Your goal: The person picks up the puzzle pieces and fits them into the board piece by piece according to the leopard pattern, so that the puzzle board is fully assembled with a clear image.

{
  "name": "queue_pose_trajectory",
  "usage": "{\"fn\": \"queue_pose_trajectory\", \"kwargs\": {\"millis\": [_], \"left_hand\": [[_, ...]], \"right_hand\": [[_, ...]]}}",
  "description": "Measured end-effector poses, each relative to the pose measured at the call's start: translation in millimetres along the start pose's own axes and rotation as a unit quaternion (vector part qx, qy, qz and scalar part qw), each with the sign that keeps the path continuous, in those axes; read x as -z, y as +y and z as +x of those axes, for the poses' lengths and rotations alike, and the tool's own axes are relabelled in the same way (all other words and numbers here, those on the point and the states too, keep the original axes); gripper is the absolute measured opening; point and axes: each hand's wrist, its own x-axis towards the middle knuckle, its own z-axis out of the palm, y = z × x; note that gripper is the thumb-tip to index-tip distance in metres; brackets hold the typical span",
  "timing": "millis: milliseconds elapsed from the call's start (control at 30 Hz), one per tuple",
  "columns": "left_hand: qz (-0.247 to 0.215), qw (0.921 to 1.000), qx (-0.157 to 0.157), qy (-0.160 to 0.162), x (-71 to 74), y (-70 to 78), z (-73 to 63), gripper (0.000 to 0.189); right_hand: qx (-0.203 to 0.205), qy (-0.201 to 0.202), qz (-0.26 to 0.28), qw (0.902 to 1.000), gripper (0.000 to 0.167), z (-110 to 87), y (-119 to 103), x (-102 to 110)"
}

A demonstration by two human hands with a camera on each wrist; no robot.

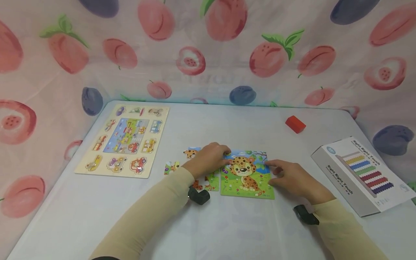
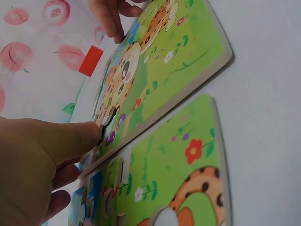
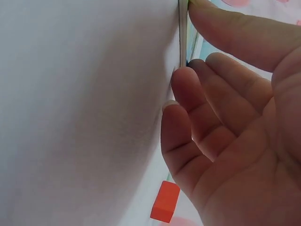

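Leopard puzzle [image 1: 247, 177], head view: sits right between the two hands, looking all but complete
Left hand [image 1: 208, 159], head view: bends in over the upper left border, bunched close against the picture
Right hand [image 1: 290, 178], head view: braces the opposite border, loosely spread, with thumb and forefinger well apart and nothing pinched that shows
Step at the border: seems to be settling a piece on the left hand's side, using the right hand as a stop
Next move at the seam: probably calls for a firm press under the left thumb, without nudging the second puzzle
Second puzzle [image 1: 212, 183], head view: lies under and around the left wrist, gaps and all, too covered for a count of pieces
Left thumb [image 2: 87, 134], left wrist view: reaches out straight to a dark seam in the leopard puzzle; index finger hidden behind, so cannot tell about any pinch
Right hand, left wrist view: pokes in beyond the leopard puzzle, cut off at the top
Right thumb [image 3: 230, 30], right wrist view: touches the leopard puzzle at the very top, above half-bent fingers [image 3: 176, 125]
Leopard puzzle, right wrist view: shrinks to a thin edge, cropped above, with most of the picture out of sight
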Motion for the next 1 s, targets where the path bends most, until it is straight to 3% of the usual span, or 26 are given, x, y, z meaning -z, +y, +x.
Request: {"fn": "queue_pose_trajectory", "kwargs": {"millis": [367, 1000], "left_hand": [[0.013, 0.9999, -0.005, 0.006, 0.5, 1.9, 1.4, 0.04], [0.01, 0.9997, 0.014, 0.018, -2.2, 4.7, -0.5, 0.04]], "right_hand": [[0.014, 0.001, -0.015, 0.9998, 0.064, 0.7, -1.9, 1.2], [0.024, 0.002, -0.036, 0.9991, 0.063, 2.3, -4.0, -0.8]]}}
